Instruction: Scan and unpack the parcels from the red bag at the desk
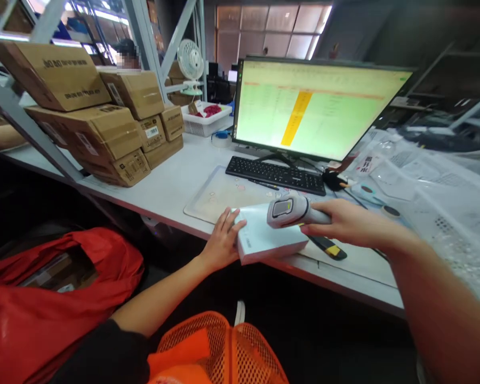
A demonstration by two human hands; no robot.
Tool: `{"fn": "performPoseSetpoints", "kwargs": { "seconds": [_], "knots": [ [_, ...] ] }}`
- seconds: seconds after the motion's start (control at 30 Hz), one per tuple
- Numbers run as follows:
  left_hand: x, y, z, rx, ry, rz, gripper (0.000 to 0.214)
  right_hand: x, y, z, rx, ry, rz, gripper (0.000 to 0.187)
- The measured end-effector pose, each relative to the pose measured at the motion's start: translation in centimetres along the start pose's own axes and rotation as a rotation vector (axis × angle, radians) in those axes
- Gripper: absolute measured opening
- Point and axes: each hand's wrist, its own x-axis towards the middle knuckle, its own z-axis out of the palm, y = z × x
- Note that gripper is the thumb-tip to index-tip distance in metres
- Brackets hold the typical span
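Observation:
A pale blue-white box rests at the front edge of the desk, its near corner jutting past the edge. My left hand grips its left side, fingers on the top and the thumb toward the front. In my right hand is a grey handheld barcode scanner, held above the box with its head pointing left. Just right of the box lies a black and yellow utility knife, partly hidden by the box and my right hand. A desk mat spreads beneath these things.
A monitor stands behind a black keyboard. Cardboard boxes are stacked at the left by a metal post. Clear plastic bags crowd the right side. A red bag sits below left; a white basket stands farther back.

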Motion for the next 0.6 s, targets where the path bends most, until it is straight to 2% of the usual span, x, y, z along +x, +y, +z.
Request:
{"fn": "performPoseSetpoints", "kwargs": {
  "seconds": [0.07, 0.13, 0.2, 0.3, 0.37, 0.43, 0.5, 0.6],
  "knots": [
    [1.0, -0.9, -0.6, -0.047, 0.032, -0.008, 0.083, 0.4, 3.0, 0.5, -0.082, 0.12, 0.17, 0.041],
    [2.2, -2.1, -1.6, -0.151, 0.076, -0.095, 0.079, 0.8, 6.3, 1.6, -0.211, 0.267, 0.413, 0.038],
    [3.4, -3.6, -2.6, -0.297, 0.101, -0.295, 0.07, 1.0, 9.5, 3.4, -0.296, 0.34, 0.613, 0.039],
    [4.9, -5.8, -3.8, -0.456, 0.122, -0.583, 0.059, 0.7, 12.7, 6.6, -0.291, 0.352, 0.813, 0.05],
    [5.3, -6.8, -3.9, -0.5, 0.123, -0.649, 0.06, 0.3, 13.7, 8.3, -0.268, 0.342, 0.889, 0.057],
    [5.2, -7.4, -3.7, -0.521, 0.111, -0.678, 0.065, 0.1, 13.9, 9.1, -0.268, 0.339, 0.92, 0.061],
    [4.9, -7.6, -3.2, -0.543, 0.099, -0.708, 0.071, 0.3, 13.8, 8.8, -0.283, 0.375, 0.926, 0.063],
    [4.6, -7.6, -2.8, -0.557, 0.069, -0.723, 0.077, 2.2, 13.1, 7.1, -0.294, 0.563, 0.851, 0.064]
  ]
}}
